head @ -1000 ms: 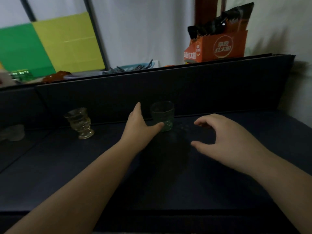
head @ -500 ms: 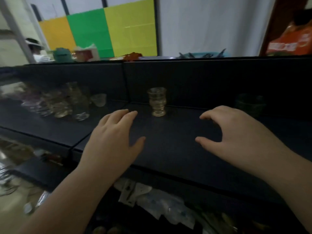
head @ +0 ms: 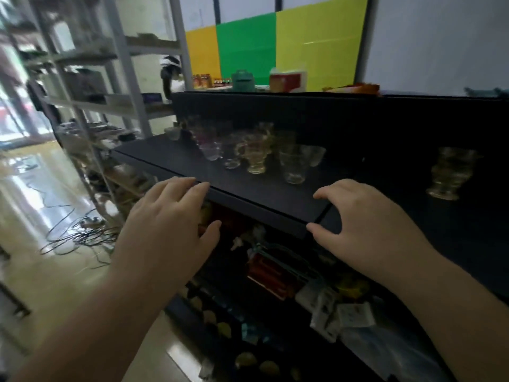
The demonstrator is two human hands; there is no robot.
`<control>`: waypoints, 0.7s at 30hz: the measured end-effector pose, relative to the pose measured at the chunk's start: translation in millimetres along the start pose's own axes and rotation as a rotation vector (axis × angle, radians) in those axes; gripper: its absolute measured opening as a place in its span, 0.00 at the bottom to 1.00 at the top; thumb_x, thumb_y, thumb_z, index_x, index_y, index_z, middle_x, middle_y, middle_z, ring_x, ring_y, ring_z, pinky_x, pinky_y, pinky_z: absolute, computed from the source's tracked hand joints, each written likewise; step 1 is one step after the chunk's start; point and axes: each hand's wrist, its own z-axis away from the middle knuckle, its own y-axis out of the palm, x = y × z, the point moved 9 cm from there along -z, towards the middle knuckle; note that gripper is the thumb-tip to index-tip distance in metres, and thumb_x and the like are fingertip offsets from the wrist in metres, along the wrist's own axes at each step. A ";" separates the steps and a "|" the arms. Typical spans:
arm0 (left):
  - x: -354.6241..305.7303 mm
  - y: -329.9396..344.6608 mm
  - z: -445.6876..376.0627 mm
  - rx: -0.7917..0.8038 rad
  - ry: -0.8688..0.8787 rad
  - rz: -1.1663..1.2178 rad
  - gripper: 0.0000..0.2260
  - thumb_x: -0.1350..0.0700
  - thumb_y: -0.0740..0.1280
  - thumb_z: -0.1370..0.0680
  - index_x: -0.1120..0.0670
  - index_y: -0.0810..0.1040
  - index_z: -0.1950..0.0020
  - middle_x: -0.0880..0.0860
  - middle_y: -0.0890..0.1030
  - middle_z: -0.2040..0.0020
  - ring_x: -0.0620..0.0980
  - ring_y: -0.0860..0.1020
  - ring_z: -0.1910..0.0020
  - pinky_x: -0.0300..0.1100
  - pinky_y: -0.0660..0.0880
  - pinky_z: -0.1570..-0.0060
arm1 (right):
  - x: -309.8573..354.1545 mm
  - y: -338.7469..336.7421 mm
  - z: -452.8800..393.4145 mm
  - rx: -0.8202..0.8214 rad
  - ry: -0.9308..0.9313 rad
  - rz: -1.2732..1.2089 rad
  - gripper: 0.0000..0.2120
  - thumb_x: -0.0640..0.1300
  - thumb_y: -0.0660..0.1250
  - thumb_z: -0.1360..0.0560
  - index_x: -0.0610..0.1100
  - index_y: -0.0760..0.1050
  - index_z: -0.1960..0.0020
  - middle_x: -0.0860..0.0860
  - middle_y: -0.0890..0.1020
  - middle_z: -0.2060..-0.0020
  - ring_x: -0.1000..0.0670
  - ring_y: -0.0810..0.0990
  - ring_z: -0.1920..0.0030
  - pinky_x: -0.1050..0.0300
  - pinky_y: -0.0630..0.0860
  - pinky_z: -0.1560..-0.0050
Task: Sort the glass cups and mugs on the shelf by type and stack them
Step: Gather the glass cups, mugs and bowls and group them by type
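Behind everything, a wall of orange, green and yellow panels (head: pixel 275 48) rises above the dark shelf (head: pixel 248 186), whose black board runs across the view with a tall back panel behind it. On that shelf, toward its left part, stands a crowded cluster of glass cups and mugs (head: pixel 248 153) (blurred, so their exact number and types cannot be told), with a clear tumbler (head: pixel 295 166) at the cluster's near right edge and an amber-tinted mug (head: pixel 256 157) just left of it. Well apart from the cluster, further right along the shelf, a lone footed amber glass (head: pixel 449 173) stands upright by the back panel. The left hand (head: pixel 168 232) hovers at the shelf's front edge, below the cluster, its fingers (head: pixel 179 188) straight and relaxed, holding nothing, the tips level with the edge of the board. The right hand (head: pixel 366 227) hangs over the shelf's front edge between the cluster and the lone glass, fingers loosely bent and spread with the thumb pointing left, also holding nothing. Beneath the shelf a lower level holds jumbled packets and boxes (head: pixel 275 274). Left of the shelf stands a grey metal rack (head: pixel 121 78), with tangled cables (head: pixel 77 235) on the glossy floor.
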 end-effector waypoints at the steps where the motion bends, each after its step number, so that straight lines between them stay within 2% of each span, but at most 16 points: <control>1: 18.0 2.1 0.7 0.000 -0.011 -0.011 0.28 0.43 0.66 0.27 0.55 0.72 0.31 0.54 0.75 0.34 0.56 0.70 0.34 0.56 0.71 0.38 | 16.5 6.9 -9.3 -0.005 -0.015 0.003 0.24 0.61 0.66 0.26 0.53 0.72 0.33 0.57 0.75 0.42 0.53 0.74 0.42 0.56 0.73 0.45; 4: 64.5 15.0 -2.5 0.025 -0.051 -0.051 0.30 0.41 0.66 0.28 0.54 0.71 0.30 0.54 0.74 0.33 0.55 0.69 0.32 0.54 0.69 0.36 | 58.5 28.0 -37.2 0.000 -0.054 0.025 0.24 0.61 0.66 0.26 0.51 0.72 0.33 0.55 0.77 0.43 0.51 0.75 0.43 0.54 0.74 0.45; 9: 120.6 44.6 -25.5 0.080 -0.110 -0.131 0.37 0.32 0.58 0.29 0.52 0.65 0.26 0.54 0.70 0.29 0.56 0.64 0.28 0.55 0.65 0.33 | 106.6 65.6 -95.5 -0.010 -0.099 0.053 0.25 0.62 0.65 0.26 0.51 0.72 0.33 0.53 0.77 0.44 0.50 0.76 0.45 0.51 0.75 0.45; 16: 192.3 80.6 -75.2 0.092 -0.153 -0.197 0.36 0.33 0.60 0.29 0.53 0.68 0.27 0.53 0.71 0.30 0.55 0.66 0.29 0.55 0.68 0.35 | 158.4 122.6 -192.3 -0.021 -0.148 0.041 0.21 0.62 0.64 0.26 0.50 0.72 0.40 0.52 0.75 0.50 0.49 0.74 0.50 0.50 0.75 0.49; 21: 255.7 99.9 -114.0 0.116 -0.203 -0.250 0.36 0.34 0.63 0.30 0.53 0.67 0.28 0.55 0.73 0.31 0.57 0.69 0.31 0.55 0.71 0.39 | 185.4 163.1 -255.7 0.041 -0.149 0.020 0.23 0.63 0.63 0.26 0.50 0.70 0.37 0.51 0.74 0.45 0.48 0.73 0.45 0.50 0.73 0.45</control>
